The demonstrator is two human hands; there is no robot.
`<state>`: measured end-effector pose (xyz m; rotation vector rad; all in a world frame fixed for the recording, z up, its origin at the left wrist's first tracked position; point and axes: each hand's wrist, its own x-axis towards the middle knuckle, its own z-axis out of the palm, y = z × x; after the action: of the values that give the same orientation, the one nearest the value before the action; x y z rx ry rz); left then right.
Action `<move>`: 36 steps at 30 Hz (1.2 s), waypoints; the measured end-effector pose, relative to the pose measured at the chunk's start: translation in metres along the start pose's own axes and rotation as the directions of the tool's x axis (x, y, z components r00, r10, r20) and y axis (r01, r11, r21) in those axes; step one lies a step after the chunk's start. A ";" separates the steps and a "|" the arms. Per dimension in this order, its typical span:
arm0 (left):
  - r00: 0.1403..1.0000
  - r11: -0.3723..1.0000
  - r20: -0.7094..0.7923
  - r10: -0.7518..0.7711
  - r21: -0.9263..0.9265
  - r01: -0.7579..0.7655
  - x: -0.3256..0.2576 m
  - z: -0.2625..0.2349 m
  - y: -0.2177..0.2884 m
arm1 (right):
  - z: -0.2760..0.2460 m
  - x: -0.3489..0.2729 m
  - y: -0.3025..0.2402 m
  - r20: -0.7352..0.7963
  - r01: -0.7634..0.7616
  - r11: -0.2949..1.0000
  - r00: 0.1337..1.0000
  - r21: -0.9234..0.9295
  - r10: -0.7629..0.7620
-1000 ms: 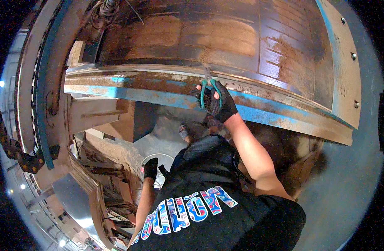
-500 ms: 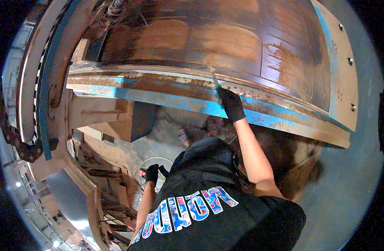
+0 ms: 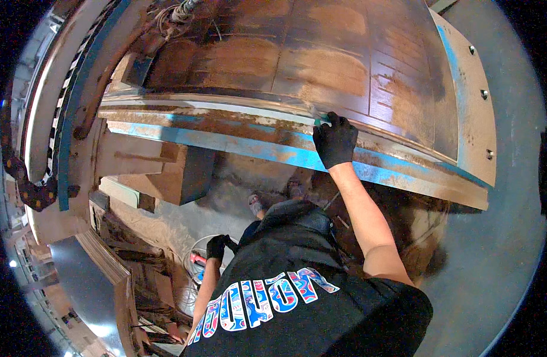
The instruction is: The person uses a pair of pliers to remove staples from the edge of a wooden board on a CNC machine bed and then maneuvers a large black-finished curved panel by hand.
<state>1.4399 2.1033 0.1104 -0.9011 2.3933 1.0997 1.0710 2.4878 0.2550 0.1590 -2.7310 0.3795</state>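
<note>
Green-handled metal pliers (image 3: 317, 122) in gloved right grip (image 3: 335, 141)

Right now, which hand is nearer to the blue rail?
Right. The right hand is over the blue rail, holding a green-handled tool; contact is unclear. The left hand is down by the person's left side, apart from it.

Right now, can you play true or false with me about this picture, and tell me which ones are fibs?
1. The right hand holds pliers. True.
2. The left hand is bare. False: it is gloved in black.
3. Brown dust lies on the table. True.
4. The shirt is plain white. False: it is black with a colourful print.
5. Blue paint shows along the long rail. True.
</note>
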 end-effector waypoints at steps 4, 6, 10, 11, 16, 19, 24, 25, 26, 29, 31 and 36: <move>0.973 0.865 0.012 -0.231 -0.455 0.211 0.000 0.007 -0.010 | -0.007 -0.001 -0.005 0.039 0.018 0.995 0.999 -0.100 -0.014; 0.967 0.873 0.041 -0.252 -0.421 0.245 0.005 0.008 -0.015 | -0.003 -0.003 0.001 0.009 0.025 0.993 1.000 -0.113 -0.024; 0.953 0.943 -0.065 0.297 0.178 -0.282 0.010 0.031 -0.147 | 0.000 0.005 -0.017 0.116 0.102 0.991 0.989 -0.086 -0.091; 0.998 0.984 0.020 0.062 -0.168 -0.057 0.015 0.033 -0.124 | -0.002 0.003 -0.012 0.146 0.099 0.986 0.986 -0.137 -0.079; 0.955 0.849 0.113 -0.275 -0.437 0.297 0.017 0.021 -0.074 | -0.003 0.002 -0.003 0.157 0.113 0.964 0.985 -0.241 -0.076; 0.982 0.874 0.085 -0.170 -0.447 0.190 0.023 0.024 -0.110 | 0.012 0.004 -0.004 0.318 0.033 0.971 0.947 -0.235 0.045; 1.000 0.879 -0.026 -0.016 -0.476 0.001 0.027 0.023 -0.108 | 0.007 -0.001 -0.009 0.260 0.009 0.997 0.965 -0.076 0.011; 0.997 0.860 -0.022 -0.080 -0.506 0.058 0.026 0.021 -0.102 | 0.003 0.000 -0.013 0.261 0.012 0.997 0.965 -0.074 0.008; 0.990 0.838 -0.012 -0.141 -0.534 0.113 0.025 0.018 -0.092 | -0.005 0.002 -0.018 0.283 -0.043 0.998 0.957 -0.056 0.057; 0.997 0.805 0.019 -0.069 -0.589 0.066 0.009 0.002 -0.065 | -0.011 0.002 -0.016 0.313 -0.168 0.985 0.934 -0.045 0.174; 0.999 0.925 -0.003 0.035 -0.377 -0.034 0.013 0.002 -0.069 | -0.015 0.005 -0.017 0.325 -0.228 0.973 0.918 -0.042 0.229; 0.977 0.809 0.091 -0.195 -0.548 0.212 0.034 0.030 -0.134 | 0.004 0.010 -0.018 0.408 -0.213 0.974 0.885 -0.077 0.225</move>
<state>1.5068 2.0463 0.0000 -1.2745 1.9019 1.7433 1.0630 2.4689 0.2592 -0.0929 -3.1887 0.4046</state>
